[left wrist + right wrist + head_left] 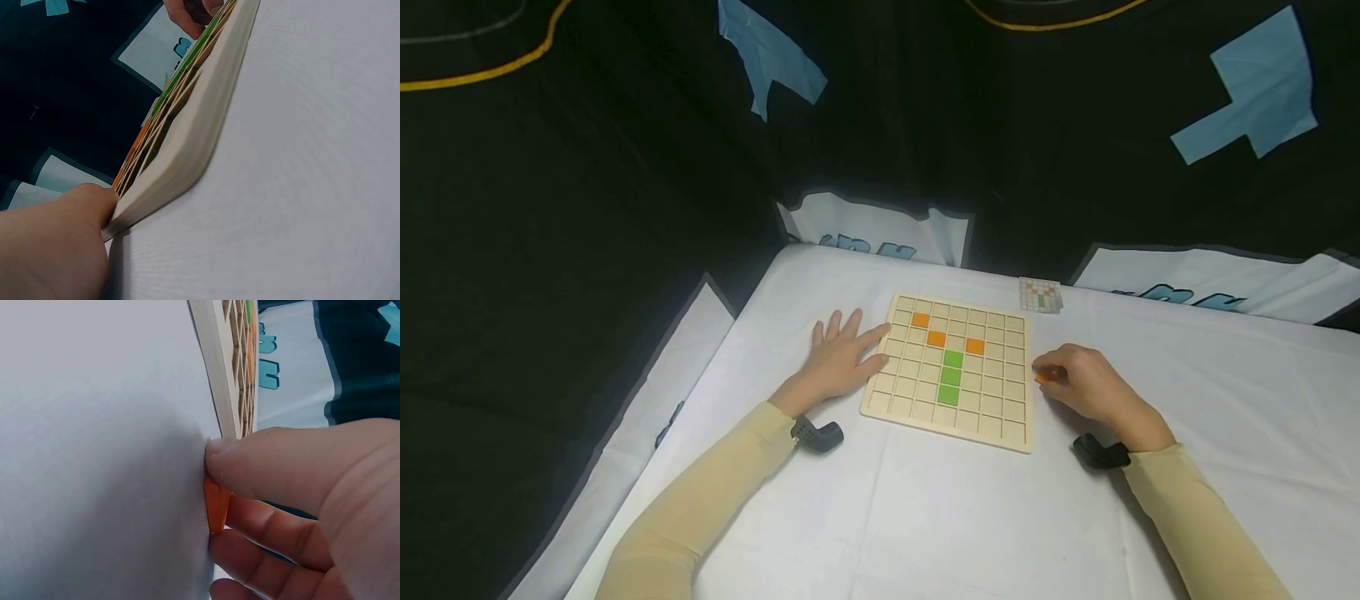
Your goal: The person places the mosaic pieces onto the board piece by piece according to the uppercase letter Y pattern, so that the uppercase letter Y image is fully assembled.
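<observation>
A square wooden grid board [910, 387] lies on the white cloth, with three orange tiles [936, 339] and three green tiles [951, 376] set in its cells. Fingers spread, my left hand [837, 360] rests at the board's left edge, its thumb and index finger touching the rim. Just off the right edge, my right hand [1086, 383] pinches another orange tile [217, 505] between thumb and fingers, low over the cloth. Part of that tile is hidden by the fingers.
Behind the board's far right corner lies a small stack of printed cards [1039, 295], the top one showing a coloured grid. The table [925, 517] has a white cloth, and a black curtain [887, 133] with blue shapes hangs behind it.
</observation>
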{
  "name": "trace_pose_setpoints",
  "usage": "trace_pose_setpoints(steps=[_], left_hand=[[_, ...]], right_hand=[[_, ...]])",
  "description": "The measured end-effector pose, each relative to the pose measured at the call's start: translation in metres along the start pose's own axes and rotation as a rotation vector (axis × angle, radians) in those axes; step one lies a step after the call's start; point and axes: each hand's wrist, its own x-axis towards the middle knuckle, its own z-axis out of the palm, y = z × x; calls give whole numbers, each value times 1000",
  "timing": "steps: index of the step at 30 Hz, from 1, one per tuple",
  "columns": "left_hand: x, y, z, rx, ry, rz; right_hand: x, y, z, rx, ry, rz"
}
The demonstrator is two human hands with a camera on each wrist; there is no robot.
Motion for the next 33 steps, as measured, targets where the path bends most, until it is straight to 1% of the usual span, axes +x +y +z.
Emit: trace_pose_setpoints(steps=[4, 13, 25, 33], left_hand=[[0, 0, 0, 7, -4, 0], [1, -1, 1, 9, 0, -3], [2, -1, 1, 7, -11, -6], [2, -2, 2, 1, -2, 2]], right_hand=[[0, 0, 1, 5, 1, 4], [-1, 1, 1, -5, 14, -15], [-1, 0, 3, 1, 18, -7], [-1, 1, 4, 7, 22, -7]])
